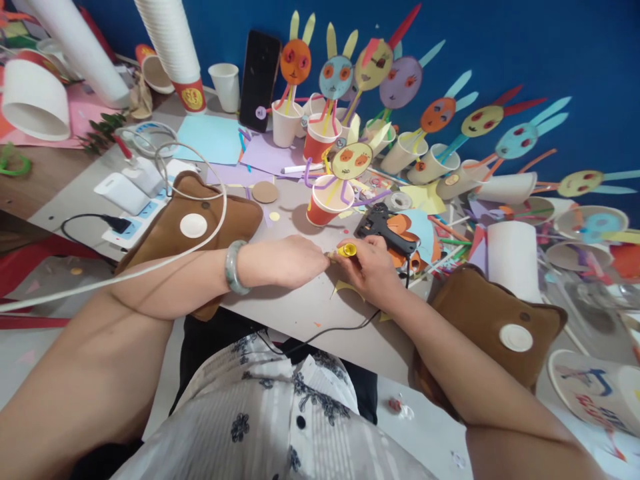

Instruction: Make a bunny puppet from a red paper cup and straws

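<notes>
My left hand [300, 261], with a green bangle at its wrist, is closed with its fingertips hidden, near a small yellowish piece at my right fingers. Closed around a small yellow rolled piece [347, 250] is my right hand [367, 267]. Yellow paper scraps [345, 288] lie on the table just below my hands. A black glue gun [387, 230] rests beyond my right hand. Behind my hands stands a red and white cup [325, 210] holding a yellow paper rabbit face [352, 161] with purple arms.
Brown cushions [235, 213] [493, 327] lie under or beside both forearms. More rabbit-face cups line the blue wall. A power strip [135, 223] with a white cable is at left, a phone [260, 80] stands at the back. A black cord [325, 331] crosses the table's front edge.
</notes>
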`<state>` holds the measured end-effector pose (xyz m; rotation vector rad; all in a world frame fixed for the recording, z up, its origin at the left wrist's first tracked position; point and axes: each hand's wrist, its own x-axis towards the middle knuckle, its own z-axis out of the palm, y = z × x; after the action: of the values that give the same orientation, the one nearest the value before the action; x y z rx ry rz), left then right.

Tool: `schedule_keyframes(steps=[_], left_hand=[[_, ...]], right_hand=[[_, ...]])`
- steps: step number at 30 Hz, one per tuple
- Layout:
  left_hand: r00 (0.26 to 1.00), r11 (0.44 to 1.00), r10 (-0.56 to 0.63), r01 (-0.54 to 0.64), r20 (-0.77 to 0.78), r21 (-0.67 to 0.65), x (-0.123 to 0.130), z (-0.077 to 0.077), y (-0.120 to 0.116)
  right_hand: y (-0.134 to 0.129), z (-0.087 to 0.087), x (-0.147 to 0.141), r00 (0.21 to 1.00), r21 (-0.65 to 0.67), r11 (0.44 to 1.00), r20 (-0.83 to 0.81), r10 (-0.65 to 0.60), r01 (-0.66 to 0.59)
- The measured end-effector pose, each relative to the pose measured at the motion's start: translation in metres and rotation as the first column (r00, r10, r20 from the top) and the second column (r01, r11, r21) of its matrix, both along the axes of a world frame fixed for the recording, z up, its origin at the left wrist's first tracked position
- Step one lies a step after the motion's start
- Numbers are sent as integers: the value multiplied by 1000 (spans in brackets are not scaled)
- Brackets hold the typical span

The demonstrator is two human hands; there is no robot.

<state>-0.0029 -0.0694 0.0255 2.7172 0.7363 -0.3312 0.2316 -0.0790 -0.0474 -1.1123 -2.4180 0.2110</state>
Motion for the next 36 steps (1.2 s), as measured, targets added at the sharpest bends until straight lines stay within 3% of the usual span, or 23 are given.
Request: schedule_keyframes(steps=[9, 18, 24, 29, 36], left_hand=[[1000, 1000, -24, 24, -11, -3, 0, 4, -1], [998, 999, -32, 32, 52, 9, -4, 3, -1], [998, 999, -45, 45, 33, 10, -4, 6, -1], [999, 999, -33, 33, 2, -24, -4, 9, -1], [997, 999, -47, 46, 66, 14, -6, 1, 0]], right_hand=[[3, -1, 2, 997, -1, 997, -7, -83, 83], [-3, 3, 4, 968, -22, 986, -190, -166, 165], [-3, 8, 8, 915, -16, 950, -267, -304, 311], [-4, 5, 6, 973, -26, 986, -165, -164, 162], [1, -2, 4, 1000, -5, 1000, 2, 6, -6]])
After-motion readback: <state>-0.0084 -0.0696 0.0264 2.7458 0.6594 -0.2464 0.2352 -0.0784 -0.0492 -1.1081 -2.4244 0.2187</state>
